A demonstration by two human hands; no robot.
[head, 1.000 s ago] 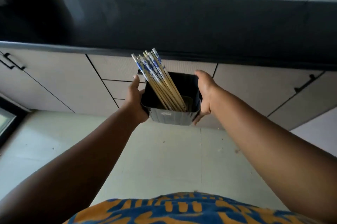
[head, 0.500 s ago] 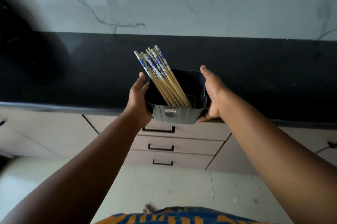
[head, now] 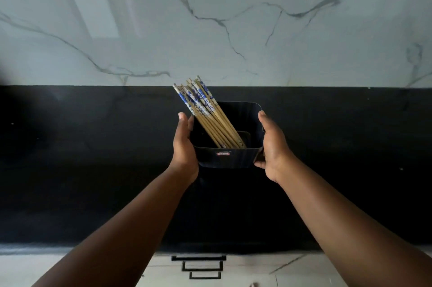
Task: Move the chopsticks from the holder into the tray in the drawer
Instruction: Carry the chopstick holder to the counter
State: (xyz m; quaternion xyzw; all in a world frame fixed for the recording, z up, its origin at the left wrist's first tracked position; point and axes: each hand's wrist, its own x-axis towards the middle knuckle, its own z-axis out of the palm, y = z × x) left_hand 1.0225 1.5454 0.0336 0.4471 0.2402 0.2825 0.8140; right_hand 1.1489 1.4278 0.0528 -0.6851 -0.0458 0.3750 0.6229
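I see the holder (head: 226, 158), a dark, ribbed, square tub with a small red label on its near wall, carrying a bundle of chopsticks (head: 205, 114) with pale wooden shafts and blue-and-white patterned tops, leaning toward its left side. My left hand (head: 184, 146) and right hand (head: 272, 146) clasp its two sides over the black countertop (head: 93, 170). Compared with half a second ago, holder and hands sit farther in over the counter, and the drawer handles (head: 202, 268) have dropped to the bottom edge.
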